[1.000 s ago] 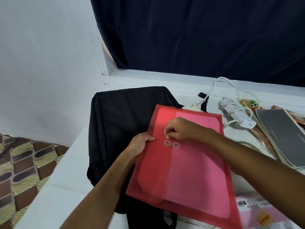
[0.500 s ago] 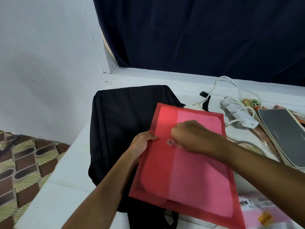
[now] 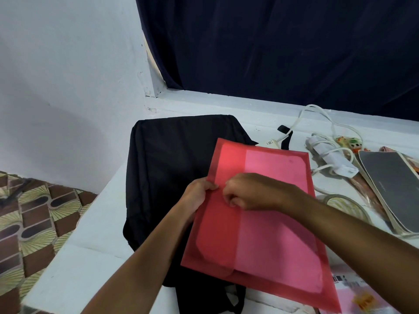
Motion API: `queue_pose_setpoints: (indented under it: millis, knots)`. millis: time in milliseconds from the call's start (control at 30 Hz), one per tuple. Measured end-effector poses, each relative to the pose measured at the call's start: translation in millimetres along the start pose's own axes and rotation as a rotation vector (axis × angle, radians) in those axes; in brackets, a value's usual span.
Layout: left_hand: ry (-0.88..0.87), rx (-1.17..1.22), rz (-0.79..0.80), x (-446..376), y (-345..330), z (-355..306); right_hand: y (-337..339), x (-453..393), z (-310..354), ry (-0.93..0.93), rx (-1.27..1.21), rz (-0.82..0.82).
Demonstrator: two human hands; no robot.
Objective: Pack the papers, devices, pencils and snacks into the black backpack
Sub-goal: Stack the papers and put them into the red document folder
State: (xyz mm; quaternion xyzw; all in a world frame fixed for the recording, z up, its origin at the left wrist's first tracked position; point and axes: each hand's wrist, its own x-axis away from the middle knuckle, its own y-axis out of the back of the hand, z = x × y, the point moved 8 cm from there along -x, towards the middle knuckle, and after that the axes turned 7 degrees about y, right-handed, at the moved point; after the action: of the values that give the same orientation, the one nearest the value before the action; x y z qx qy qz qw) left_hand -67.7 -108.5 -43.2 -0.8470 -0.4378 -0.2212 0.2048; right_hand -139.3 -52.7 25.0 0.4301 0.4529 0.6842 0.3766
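A red translucent envelope folder (image 3: 267,234) with pink paper inside lies tilted over the right part of the black backpack (image 3: 170,166), which lies flat on the white table. My left hand (image 3: 197,193) grips the folder's left edge, thumb on top. My right hand (image 3: 251,191) rests on the folder's middle with fingers curled over the spot where the string clasp is; the clasp is hidden beneath it.
To the right lie a white charger with coiled cable (image 3: 331,159), a grey tablet (image 3: 394,189), snack packets (image 3: 349,143) and a pink packet (image 3: 362,295) at the bottom right. The table's left edge (image 3: 74,234) drops to a patterned floor. A dark curtain hangs behind.
My right hand slid left across the folder's clasp, which showed two discs, then one, and is now covered. The left hand kept its grip on the edge.
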Motion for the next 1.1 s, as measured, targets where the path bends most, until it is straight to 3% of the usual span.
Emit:
queue_pose_setpoints:
  millis: [133, 300, 600, 833, 1100]
  knots:
    - [-0.052, -0.075, -0.020, 2, 1, -4, 3, -18, -2, 0.055, -0.179, -0.040]
    - [-0.025, -0.089, 0.043, 1, 0, 0, 3, -24, -45, -0.106, -0.337, -0.137]
    - [-0.035, -0.055, 0.128, 2, -7, 1, 11, 15, -55, -0.212, -0.130, -0.023]
    - [-0.050, 0.011, 0.180, 4, -11, 2, 21, 23, 5, -0.166, 0.399, -0.002]
    - [-0.052, 0.032, 0.157, 3, -11, 1, 7, 11, 33, -0.130, 0.477, 0.057]
